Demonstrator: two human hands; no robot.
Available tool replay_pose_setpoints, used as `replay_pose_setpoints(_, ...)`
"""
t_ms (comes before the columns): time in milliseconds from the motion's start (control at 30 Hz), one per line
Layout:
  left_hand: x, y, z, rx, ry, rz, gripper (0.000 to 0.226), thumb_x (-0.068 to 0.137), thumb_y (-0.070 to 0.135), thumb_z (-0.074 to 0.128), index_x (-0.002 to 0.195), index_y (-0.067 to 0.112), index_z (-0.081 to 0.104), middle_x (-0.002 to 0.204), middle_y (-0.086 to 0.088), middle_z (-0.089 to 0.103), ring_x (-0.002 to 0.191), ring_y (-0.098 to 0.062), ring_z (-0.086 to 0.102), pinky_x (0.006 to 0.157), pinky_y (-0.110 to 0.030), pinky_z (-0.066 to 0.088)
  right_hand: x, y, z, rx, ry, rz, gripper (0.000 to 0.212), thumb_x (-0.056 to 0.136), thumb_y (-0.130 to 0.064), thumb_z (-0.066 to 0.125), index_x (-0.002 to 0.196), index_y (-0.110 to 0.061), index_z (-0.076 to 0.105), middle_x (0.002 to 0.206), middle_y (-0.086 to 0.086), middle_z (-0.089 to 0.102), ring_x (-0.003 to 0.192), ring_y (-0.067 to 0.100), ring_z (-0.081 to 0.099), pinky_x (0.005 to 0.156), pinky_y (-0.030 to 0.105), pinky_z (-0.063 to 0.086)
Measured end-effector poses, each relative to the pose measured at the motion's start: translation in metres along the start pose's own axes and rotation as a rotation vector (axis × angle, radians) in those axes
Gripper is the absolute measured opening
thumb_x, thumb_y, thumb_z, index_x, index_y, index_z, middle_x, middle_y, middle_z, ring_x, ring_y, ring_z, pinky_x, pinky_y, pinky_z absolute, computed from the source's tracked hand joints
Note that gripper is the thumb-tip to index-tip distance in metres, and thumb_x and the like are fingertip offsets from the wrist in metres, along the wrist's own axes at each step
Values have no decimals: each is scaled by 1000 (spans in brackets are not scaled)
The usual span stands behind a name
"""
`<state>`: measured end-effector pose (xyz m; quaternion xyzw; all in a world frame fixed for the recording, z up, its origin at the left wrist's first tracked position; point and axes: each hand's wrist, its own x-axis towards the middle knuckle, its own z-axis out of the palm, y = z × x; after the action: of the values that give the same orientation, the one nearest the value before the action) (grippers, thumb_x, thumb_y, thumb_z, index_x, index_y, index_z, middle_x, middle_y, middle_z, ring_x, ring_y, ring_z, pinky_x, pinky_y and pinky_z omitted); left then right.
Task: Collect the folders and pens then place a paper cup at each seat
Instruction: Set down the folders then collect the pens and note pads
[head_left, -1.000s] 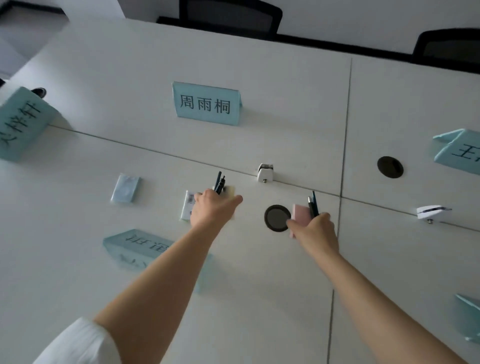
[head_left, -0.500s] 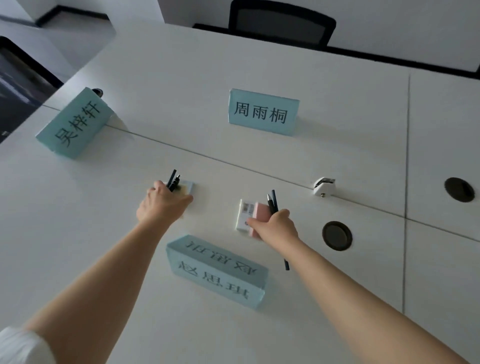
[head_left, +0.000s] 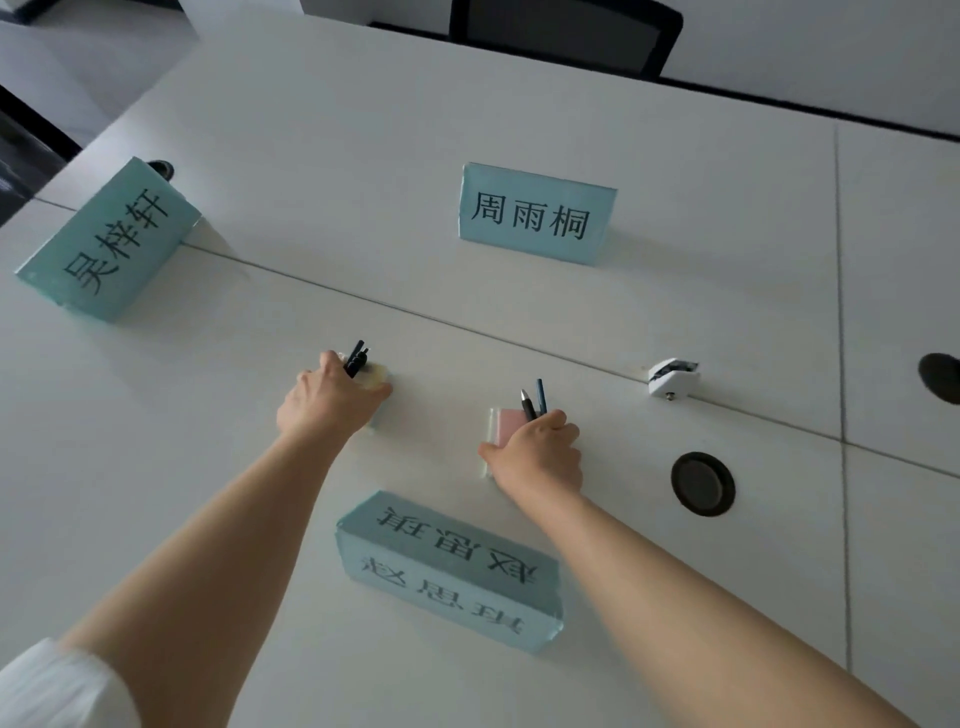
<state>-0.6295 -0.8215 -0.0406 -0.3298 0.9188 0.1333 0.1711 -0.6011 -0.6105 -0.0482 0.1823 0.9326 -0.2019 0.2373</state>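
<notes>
My left hand (head_left: 327, 402) is closed around several black pens (head_left: 356, 358) and rests on a small pale folder (head_left: 378, 378) lying on the white table (head_left: 363, 156). My right hand (head_left: 537, 452) grips two pens (head_left: 534, 402), one black and one blue, and presses on a small pink folder (head_left: 506, 427) stacked over a white one. Both hands sit in the middle of the table, just beyond the nearest name card. No paper cup is in view.
Three teal name cards stand on the table: near (head_left: 449, 569), far centre (head_left: 537, 214), far left (head_left: 106, 241). A round black cable grommet (head_left: 702, 483) and a white clip (head_left: 671, 376) lie right of my right hand. A black chair (head_left: 566, 34) stands behind the table.
Both hands slid left across the table with their pens. The left hand reached the pale folder; the right hand came down on the white folder with the pink one.
</notes>
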Motion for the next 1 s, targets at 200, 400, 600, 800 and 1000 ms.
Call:
replay_pose_setpoints(200, -8, 1, 12, 69, 12, -51, 67, 77, 53, 66, 124, 9, 47, 112, -15, 54, 104, -36, 60, 81, -40, 49, -4, 6, 0, -57, -5, -18, 72, 74, -42, 70, 122, -6, 31, 124, 11, 42, 110, 31, 49, 77, 35, 46)
replay_pose_setpoints(400, -30, 1, 2, -8, 56, -70, 66, 77, 54, 66, 120, 7, 49, 107, -14, 56, 97, -36, 61, 73, -39, 46, -16, 33, -19, 79, -39, 2, 76, 70, -45, 71, 120, -7, 30, 121, 11, 43, 106, 34, 53, 74, 35, 42)
replay_pose_setpoints(600, -79, 13, -23, -132, 73, -63, 58, 79, 51, 62, 116, 9, 48, 99, -12, 56, 87, -32, 54, 70, -38, 41, -40, 58, -56, 249, -97, 10, 72, 68, -41, 70, 117, -5, 32, 115, 11, 44, 98, 33, 59, 81, 41, 53)
replay_pose_setpoints(800, -169, 28, -21, -454, 27, -19, 42, 80, 42, 63, 105, 12, 49, 81, -5, 55, 70, -22, 55, 56, -31, 41, -77, 91, -89, 383, -83, -35, 70, 67, -41, 71, 116, -5, 36, 115, 10, 48, 96, 31, 61, 80, 41, 54)
replay_pose_setpoints(1000, -291, 25, 1, -758, -5, 3, 37, 77, 35, 66, 101, 15, 48, 81, -3, 55, 66, -24, 51, 61, -31, 41, -148, 148, -114, 453, -35, -127, 67, 65, -42, 72, 111, -9, 37, 113, 10, 53, 94, 28, 61, 73, 36, 52)
